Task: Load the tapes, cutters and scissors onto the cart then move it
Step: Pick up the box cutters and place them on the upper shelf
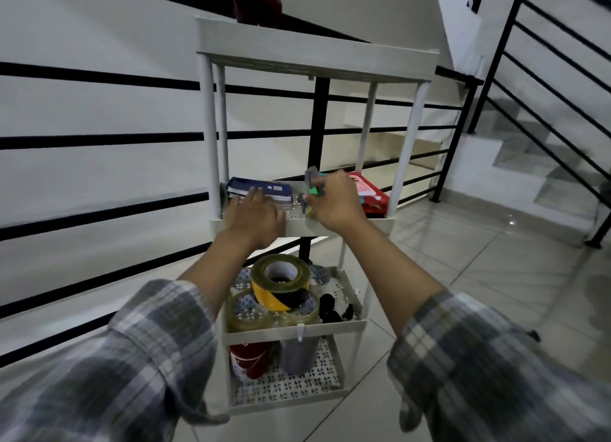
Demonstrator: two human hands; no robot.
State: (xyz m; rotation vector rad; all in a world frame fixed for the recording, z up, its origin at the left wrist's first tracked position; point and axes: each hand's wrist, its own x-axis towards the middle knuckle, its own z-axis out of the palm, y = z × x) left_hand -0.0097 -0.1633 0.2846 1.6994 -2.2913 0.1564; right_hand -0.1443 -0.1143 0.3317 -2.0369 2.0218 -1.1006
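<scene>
Where the frame blurs at the edges, both plaid sleeves (109, 369) lose detail and run out of view. Left hand (253, 215): laid palm-down, fingers loosely spread, on the front rim of the second shelf of the cart (360, 324), against a stack of books (264, 192); holding nothing. Right hand (334, 200): closed around a small grey-and-green item, probably a cutter (312, 182), mostly hidden by the fingers, over the same shelf. Red packet (370, 193): half covered behind that hand. Third shelf: tapes (279, 284), a yellow-black roll stacked on clear rolls; dark shapes (330, 307) beside them too dim to identify. Bottom shelf: red can (249, 359), grey container (297, 355), tops cut off by the shelf above. Top shelf: dark red object (254, 3), indistinct. Setting: pale tiled floor (479, 276), black railing (99, 137) behind, stairs (542, 164) rising at right.
</scene>
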